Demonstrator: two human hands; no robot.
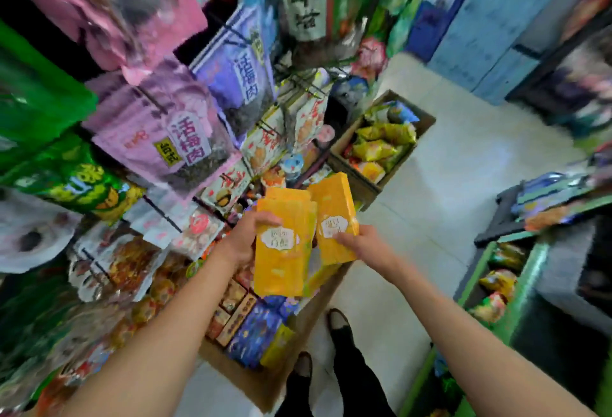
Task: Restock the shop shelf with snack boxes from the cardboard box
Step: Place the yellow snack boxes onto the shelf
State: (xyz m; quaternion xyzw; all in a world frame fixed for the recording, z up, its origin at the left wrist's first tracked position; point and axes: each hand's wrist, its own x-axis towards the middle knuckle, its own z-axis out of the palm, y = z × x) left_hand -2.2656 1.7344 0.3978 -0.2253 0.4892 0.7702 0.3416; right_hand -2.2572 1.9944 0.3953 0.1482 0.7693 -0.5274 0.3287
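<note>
Yellow snack boxes (281, 251) up: left hand (246, 238) grips a stack, right hand (359, 241) pinches 1 (334, 218); slide them onto the shelf (185, 238) squarely.

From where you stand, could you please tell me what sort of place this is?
Most likely a small snack shop. Packaged snack bags hang in crowded rows on the left, an open cardboard box of boxed goods sits on the floor by the person's feet, and both hands hold yellow snack boxes for shelving.
</note>
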